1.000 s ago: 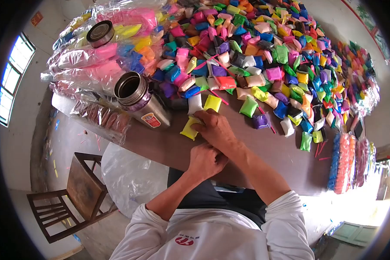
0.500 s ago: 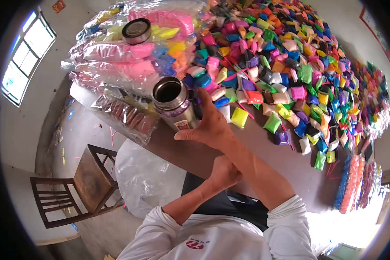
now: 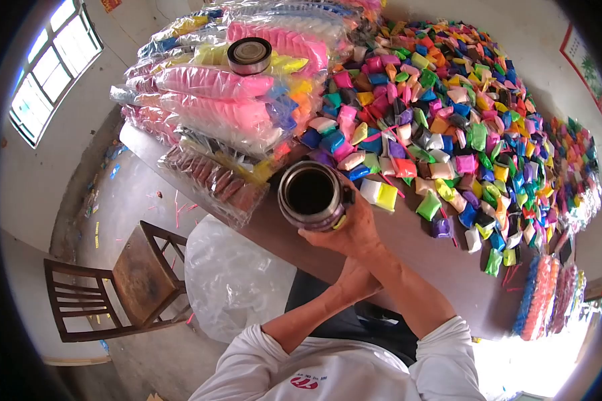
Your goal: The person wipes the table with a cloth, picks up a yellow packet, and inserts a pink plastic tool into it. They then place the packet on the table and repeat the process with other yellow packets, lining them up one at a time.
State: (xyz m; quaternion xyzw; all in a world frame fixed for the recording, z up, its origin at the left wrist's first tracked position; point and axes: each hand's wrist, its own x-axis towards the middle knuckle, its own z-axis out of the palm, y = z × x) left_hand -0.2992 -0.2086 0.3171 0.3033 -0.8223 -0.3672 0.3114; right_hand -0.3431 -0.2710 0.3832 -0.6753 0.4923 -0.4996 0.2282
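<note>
My right hand [image 3: 351, 230] is wrapped round a steel thermos flask [image 3: 302, 218], thumb across its near side. The flask has no lid on, and its dark inside faces me. Crossed beneath my right forearm is my left hand [image 3: 360, 279], close against the right wrist, its fingers hidden. A round steel-and-black lid [image 3: 249, 56] lies on the plastic-wrapped bundles [image 3: 214, 83] at the upper left. Just beyond the flask, small colourful packets [image 3: 394, 150] cover much of the brown table [image 3: 415, 267].
A wooden chair [image 3: 144, 274] stands on the floor at the left, beside a large clear plastic bag [image 3: 234, 274] at the table's near edge. Long bagged bundles [image 3: 542, 294] sit at the table's right end. A barred window [image 3: 57, 73] is at the upper left.
My right hand has closed round the flask and brought it nearer to me, tipping its mouth towards my view. My left hand has moved further beneath the right wrist. The view has shifted slightly.
</note>
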